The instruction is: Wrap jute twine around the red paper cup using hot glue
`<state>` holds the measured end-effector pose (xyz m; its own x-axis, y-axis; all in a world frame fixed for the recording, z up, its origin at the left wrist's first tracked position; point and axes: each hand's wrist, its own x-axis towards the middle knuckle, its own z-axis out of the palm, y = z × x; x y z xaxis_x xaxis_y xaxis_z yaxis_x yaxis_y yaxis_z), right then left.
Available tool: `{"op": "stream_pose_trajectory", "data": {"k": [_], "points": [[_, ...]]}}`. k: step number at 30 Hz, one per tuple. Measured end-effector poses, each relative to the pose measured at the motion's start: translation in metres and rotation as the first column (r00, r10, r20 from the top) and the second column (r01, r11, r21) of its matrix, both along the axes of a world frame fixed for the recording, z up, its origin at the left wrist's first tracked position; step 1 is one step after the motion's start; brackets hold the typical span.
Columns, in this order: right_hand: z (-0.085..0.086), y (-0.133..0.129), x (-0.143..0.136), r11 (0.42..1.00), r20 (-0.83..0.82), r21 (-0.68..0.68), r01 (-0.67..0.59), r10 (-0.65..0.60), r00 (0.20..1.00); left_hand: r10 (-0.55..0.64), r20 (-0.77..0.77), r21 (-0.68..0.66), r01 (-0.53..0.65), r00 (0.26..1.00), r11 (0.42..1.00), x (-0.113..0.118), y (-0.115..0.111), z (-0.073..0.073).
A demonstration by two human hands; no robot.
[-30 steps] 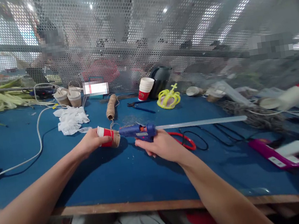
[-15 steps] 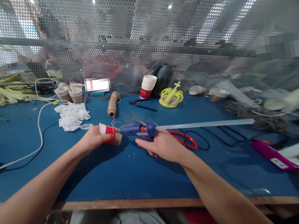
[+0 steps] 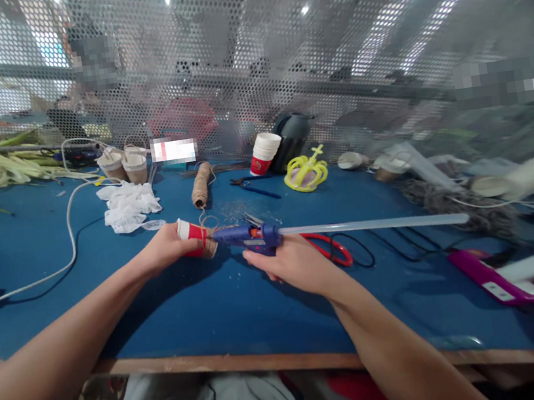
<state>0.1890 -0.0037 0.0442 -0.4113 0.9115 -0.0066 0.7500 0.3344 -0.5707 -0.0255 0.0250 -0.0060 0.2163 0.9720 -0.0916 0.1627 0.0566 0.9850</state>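
With left fingers (image 3: 186,246) clenched on a tilted red-and-white cup (image 3: 192,231), presents its twine-wrapped end to the blue glue gun (image 3: 238,234), grasped in right fingers (image 3: 262,262). Holds the cup at 9 o'clock from the gun, nozzle contact uncertain. Calls, seemingly, for a firm cup and fine aim. Works over a blue bench (image 3: 214,320), with twine (image 3: 202,186) at 12, a yellow crown (image 3: 306,179) at 2. Faces a perforated screen (image 3: 215,42) at 12.

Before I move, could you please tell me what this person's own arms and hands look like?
The left hand and right hand wear no gloves. Both forearms are bare, with no sleeves in view, and I see no watch or bracelet.
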Motion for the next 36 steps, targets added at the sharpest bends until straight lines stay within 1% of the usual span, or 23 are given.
{"op": "stream_pose_trajectory", "data": {"k": [5,10,17,20,25,30,36], "points": [[0.0024,-0.0012,-0.0015,1.000,0.005,-0.019,0.004,-0.004,1.000,0.012,-0.007,-0.014,-0.012,1.000,1.000,0.0013,-0.0013,0.0020],[0.0055,-0.0039,-0.0047,1.000,0.050,-0.019,0.013,-0.013,0.999,-0.001,0.011,-0.042,0.001,1.000,0.999,0.0021,-0.0027,0.0048],[0.0021,-0.0029,-0.0051,0.999,0.047,0.033,0.031,-0.033,0.998,0.002,-0.037,0.021,-0.002,0.999,1.000,0.0000,-0.0004,-0.0001],[0.0026,-0.0035,-0.0051,0.999,0.044,0.040,0.024,-0.026,0.999,-0.001,-0.020,0.010,0.001,1.000,1.000,0.0000,-0.0004,-0.0005],[0.0049,-0.0052,-0.0047,1.000,0.071,0.008,0.023,-0.024,0.997,-0.019,0.019,-0.017,0.019,1.000,1.000,0.0014,-0.0017,0.0015],[0.0010,-0.0035,-0.0050,0.997,0.076,0.060,0.038,-0.042,0.996,-0.002,0.026,0.001,0.002,1.000,1.000,0.0022,-0.0017,0.0013],[0.0042,-0.0054,-0.0056,0.999,0.058,0.009,0.030,-0.031,0.998,-0.003,0.006,-0.008,0.003,1.000,1.000,0.0024,-0.0027,0.0031]]}}
